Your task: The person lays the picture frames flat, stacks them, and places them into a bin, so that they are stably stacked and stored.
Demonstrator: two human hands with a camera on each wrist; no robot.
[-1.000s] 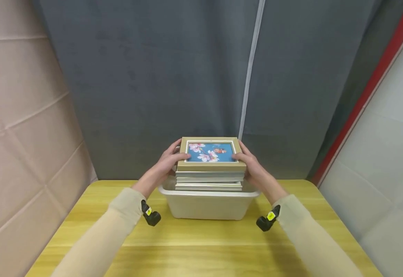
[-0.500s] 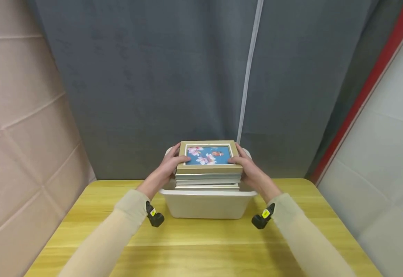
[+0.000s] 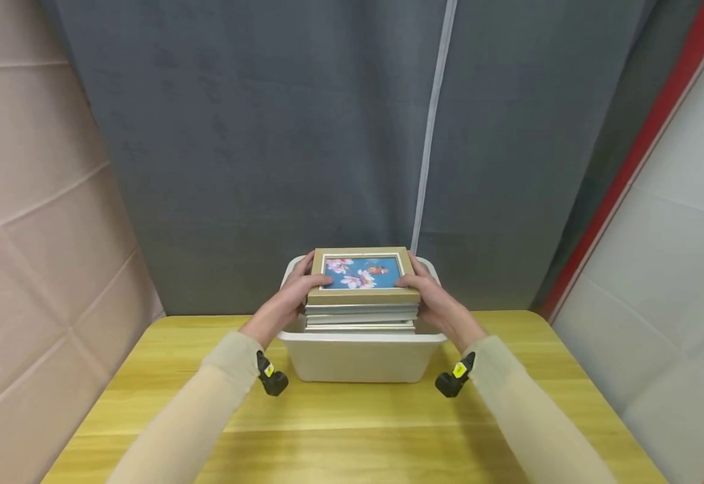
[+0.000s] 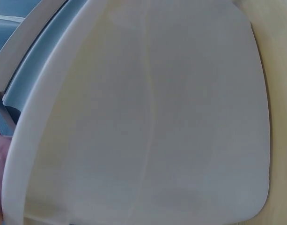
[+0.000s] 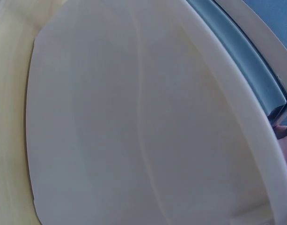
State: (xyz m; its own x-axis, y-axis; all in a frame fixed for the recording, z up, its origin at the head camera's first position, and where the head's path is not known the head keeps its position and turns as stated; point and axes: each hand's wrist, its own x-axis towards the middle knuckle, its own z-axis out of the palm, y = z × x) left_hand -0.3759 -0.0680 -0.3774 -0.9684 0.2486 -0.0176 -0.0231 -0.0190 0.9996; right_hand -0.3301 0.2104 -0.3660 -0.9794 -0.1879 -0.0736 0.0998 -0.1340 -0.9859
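Observation:
A stack of picture frames sits inside a white plastic basin, its upper part standing above the front rim. On top lies a gold picture frame with pink blossoms on blue. My left hand holds the stack by its left side, thumb over the top frame's edge. The right hand grips the opposite side the same way. Their other fingers are mostly hidden behind the frames and basin. Both wrist views mainly show the basin's outer wall, with a bit of the hand at the edge.
The basin stands on a yellow wood-grain table, near its back edge. Behind it hangs a grey curtain with a pale strip. Light cloth walls rise on the left and the right.
Both hands have lowered the stack slightly into the basin, and more of the basin's back rim shows. The hands keep their hold; little moves in the last half second.

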